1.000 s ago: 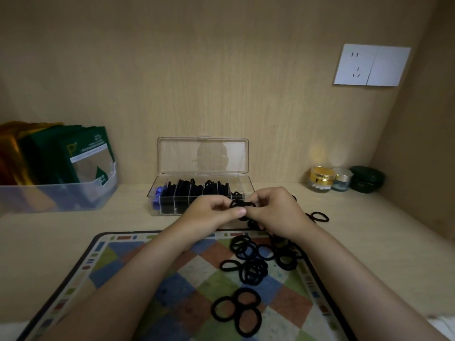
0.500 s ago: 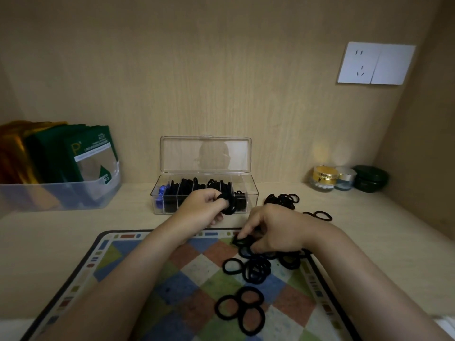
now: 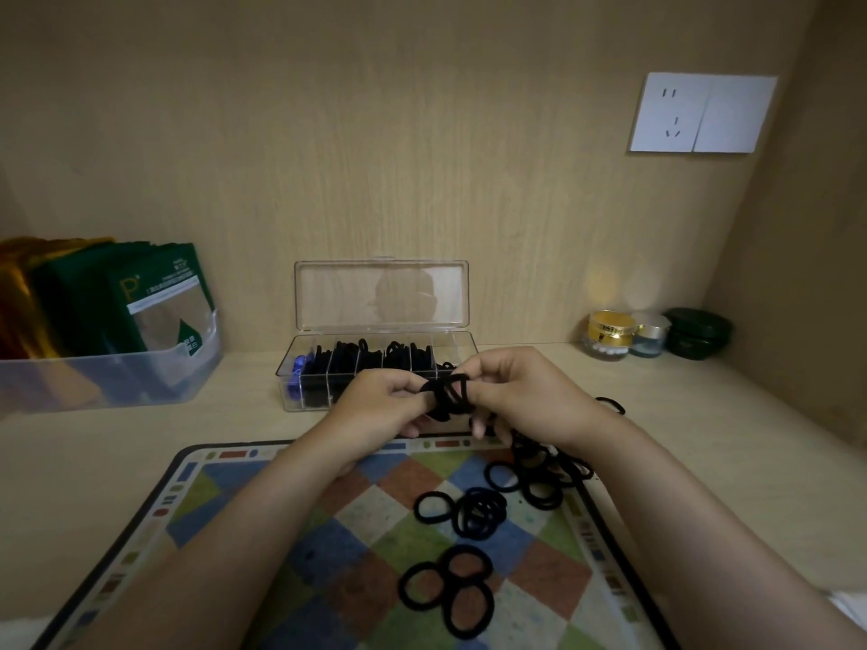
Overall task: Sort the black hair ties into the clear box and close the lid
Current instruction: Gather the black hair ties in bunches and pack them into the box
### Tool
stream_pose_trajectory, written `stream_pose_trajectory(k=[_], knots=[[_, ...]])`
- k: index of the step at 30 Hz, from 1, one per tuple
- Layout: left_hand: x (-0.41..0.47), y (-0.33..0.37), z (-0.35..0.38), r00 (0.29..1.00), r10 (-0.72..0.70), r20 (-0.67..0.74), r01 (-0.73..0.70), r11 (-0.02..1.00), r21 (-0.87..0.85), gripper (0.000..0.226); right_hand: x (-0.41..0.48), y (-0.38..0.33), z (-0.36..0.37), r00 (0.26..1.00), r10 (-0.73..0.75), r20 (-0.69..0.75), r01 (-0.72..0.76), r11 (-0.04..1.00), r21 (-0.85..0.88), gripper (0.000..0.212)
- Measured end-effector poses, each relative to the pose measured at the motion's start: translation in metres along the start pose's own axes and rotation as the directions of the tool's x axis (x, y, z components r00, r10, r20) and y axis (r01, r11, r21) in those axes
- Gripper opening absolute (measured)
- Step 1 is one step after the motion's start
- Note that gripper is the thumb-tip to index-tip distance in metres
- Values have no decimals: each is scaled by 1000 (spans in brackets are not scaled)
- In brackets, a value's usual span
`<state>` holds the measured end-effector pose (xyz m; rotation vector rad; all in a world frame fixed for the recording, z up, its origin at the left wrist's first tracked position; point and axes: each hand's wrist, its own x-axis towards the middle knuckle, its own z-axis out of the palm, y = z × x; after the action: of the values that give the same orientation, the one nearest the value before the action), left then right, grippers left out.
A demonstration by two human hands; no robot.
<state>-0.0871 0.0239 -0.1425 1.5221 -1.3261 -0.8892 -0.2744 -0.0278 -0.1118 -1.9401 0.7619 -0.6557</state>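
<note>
Head view, only one supplied.

**Hands.** The left hand point(image 3: 380, 401) and right hand point(image 3: 530, 396) meet just in front of the clear box point(image 3: 292, 391). Both pinch one small bunch of black hair ties point(image 3: 448, 396), held off the desk between them.

**Box.** The lid point(image 3: 380, 295) stands upright at the back. The divided compartments mostly show black ties, and the leftmost holds something blue.

**Outstanding stock.** Loose ties point(image 3: 478, 511) lie on the patterned mat point(image 3: 262, 523), with a heap under the right wrist. Three more ties point(image 3: 450, 591) lie nearest the viewer.

**Handling, as judged.**
- The ties look light, soft and springy, and are not fragile.
- They are likely to tangle and to spring apart if gripped loosely.
- The bunch is best pinched across the gathered strands.

**Clearance.**
- The box opening is just beyond the fingers, and nothing stands between them.
- The upright lid limits reach at the back.
- The storage bin point(image 3: 108, 377) to the left and the jars point(image 3: 610, 335) to the right stand well apart from the work.
</note>
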Motion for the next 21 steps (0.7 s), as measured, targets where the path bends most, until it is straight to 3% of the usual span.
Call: stream_pose_trajectory(k=[5, 8, 11, 17, 21], knots=[[-2, 4, 5, 996, -32, 86, 46, 985, -167, 18, 1, 3, 5, 994, 34, -101, -45, 993, -111, 5], [-4, 8, 4, 990, -59, 127, 87, 970, -228, 21, 2, 5, 6, 986, 24, -166, -55, 982, -181, 13], [-6, 8, 3, 984, -18, 178, 51, 983, -177, 28, 0, 5, 9, 984, -9, -177, -35, 969, -246, 20], [-2, 2, -3, 986, -33, 165, 48, 995, -85, 14, 1, 7, 6, 993, -16, -114, -19, 955, -296, 26], [1, -2, -11, 994, -32, 107, 35, 999, -27, 14, -1, 6, -7, 997, 62, 51, -41, 941, -337, 12]])
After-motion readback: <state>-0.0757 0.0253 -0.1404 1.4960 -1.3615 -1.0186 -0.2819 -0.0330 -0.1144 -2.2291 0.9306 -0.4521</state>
